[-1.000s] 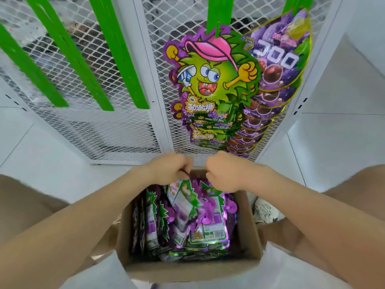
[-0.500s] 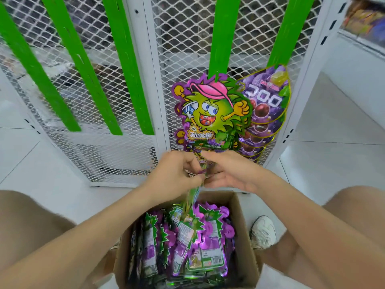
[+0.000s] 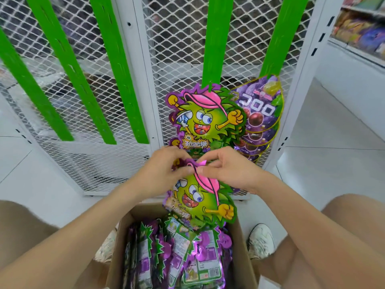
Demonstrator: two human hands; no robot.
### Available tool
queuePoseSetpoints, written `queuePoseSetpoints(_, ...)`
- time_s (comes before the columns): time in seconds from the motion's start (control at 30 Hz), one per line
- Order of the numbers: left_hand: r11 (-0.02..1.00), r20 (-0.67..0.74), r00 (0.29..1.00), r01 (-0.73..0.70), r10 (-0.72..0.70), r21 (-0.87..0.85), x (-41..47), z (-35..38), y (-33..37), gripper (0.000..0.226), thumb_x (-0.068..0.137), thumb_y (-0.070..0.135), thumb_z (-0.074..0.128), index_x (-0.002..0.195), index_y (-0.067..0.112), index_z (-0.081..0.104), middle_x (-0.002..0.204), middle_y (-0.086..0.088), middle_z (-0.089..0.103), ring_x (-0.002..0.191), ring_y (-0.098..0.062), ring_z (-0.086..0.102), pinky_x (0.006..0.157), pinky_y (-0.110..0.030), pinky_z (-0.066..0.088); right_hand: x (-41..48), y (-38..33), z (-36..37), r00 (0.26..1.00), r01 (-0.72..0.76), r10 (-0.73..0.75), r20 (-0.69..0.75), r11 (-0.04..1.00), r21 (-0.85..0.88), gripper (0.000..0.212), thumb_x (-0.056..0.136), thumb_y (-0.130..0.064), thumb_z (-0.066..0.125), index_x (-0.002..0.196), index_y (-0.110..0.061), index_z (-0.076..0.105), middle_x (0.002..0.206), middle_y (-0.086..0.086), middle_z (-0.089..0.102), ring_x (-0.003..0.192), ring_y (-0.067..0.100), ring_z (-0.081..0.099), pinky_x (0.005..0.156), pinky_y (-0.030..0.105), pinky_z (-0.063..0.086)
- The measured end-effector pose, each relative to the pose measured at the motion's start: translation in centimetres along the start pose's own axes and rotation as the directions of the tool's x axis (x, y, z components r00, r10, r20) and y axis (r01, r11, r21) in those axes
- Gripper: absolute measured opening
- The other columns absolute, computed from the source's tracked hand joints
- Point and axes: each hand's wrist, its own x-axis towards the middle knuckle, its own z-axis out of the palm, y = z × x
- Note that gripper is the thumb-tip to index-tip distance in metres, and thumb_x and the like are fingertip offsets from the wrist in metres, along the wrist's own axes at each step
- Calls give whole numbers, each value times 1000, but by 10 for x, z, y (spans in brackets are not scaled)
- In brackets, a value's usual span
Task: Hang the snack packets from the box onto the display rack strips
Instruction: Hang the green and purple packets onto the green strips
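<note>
A green cartoon snack packet (image 3: 200,201) with a pink cap hangs face-up above the cardboard box (image 3: 242,243). My left hand (image 3: 160,172) and my right hand (image 3: 227,170) both pinch its top edge, just below the packets on the rack. A matching packet (image 3: 206,119) hangs on a green display strip (image 3: 215,38). Purple grape packets (image 3: 260,109) hang on the strip (image 3: 279,40) to its right. Several more packets (image 3: 177,255) stand in the box.
Three bare green strips (image 3: 108,65) hang on the white mesh rack panel at the left. A white upright post (image 3: 302,80) frames the rack's right side. A stocked shelf (image 3: 362,32) is at the far right. My white shoe (image 3: 260,240) stands beside the box.
My hands lifted one packet out of the box and turned it face-up in front of the hung packets. The view tilted upward, showing more of the rack.
</note>
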Motion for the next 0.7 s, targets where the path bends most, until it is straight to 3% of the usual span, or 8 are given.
queuePoseSetpoints(0.1,975,-64,991,106,-120,-193,6,-13,0,14,97,29,75,87,19,73,65,25,60,60,2,53,57,-14,37,1,0,-14,989,28,-35,-145,998,-49,10,93,-29,79,100,-22,80,78,2,79,70,6,62,72,30,50)
queuePoseSetpoints(0.17,927,-123,969,162,-215,-339,9,-18,4,14,98,27,74,86,20,72,62,23,59,57,2,52,56,-13,39,0,-3,-24,963,68,-92,-252,992,-103,7,95,-29,77,95,-22,75,70,-14,70,63,-9,58,67,22,48)
queuePoseSetpoints(0.27,895,-204,940,171,-273,-411,19,-24,14,15,100,31,72,85,26,69,84,11,61,70,-3,56,69,-27,46,1,-11,-28,879,169,-230,-418,970,-177,7,96,-26,74,100,-20,74,83,-14,73,81,-3,70,79,30,57)
queuePoseSetpoints(0.37,960,-342,915,130,-213,-250,35,-33,29,11,101,39,63,91,35,64,103,4,60,96,-18,58,86,-41,50,2,-27,-24,778,210,-383,-498,906,-368,16,101,-30,67,113,-23,73,93,-16,72,85,9,68,84,36,55)
queuePoseSetpoints(0.47,995,-451,887,100,-97,-17,53,-54,52,38,92,40,54,128,33,64,130,6,60,130,-25,43,109,-47,37,3,-57,-30,652,229,-473,-593,868,-440,17,101,-27,65,116,-23,73,86,-20,68,74,0,62,71,18,44)
queuePoseSetpoints(0.53,997,-451,891,24,-54,-72,65,-71,71,61,83,30,54,144,28,55,142,7,58,138,-21,40,116,-48,34,9,-77,-40,586,210,-508,-631,847,-488,17,100,-27,67,114,-22,75,82,-21,66,74,-3,61,71,14,44)
queuePoseSetpoints(0.63,965,-436,898,-66,-53,-253,85,-86,85,73,74,32,56,147,32,49,140,17,60,137,-10,50,118,-45,38,18,-100,-60,511,211,-547,-663,827,-521,20,98,-28,70,117,-23,75,90,-17,73,82,5,66,83,32,53)
queuePoseSetpoints(0.7,942,-414,906,-57,-91,-332,98,-95,90,70,78,23,61,147,30,51,133,20,64,128,4,56,111,-28,43,25,-109,-72,501,248,-544,-672,835,-491,23,96,-26,74,119,-24,71,94,-20,72,83,4,67,80,25,53)
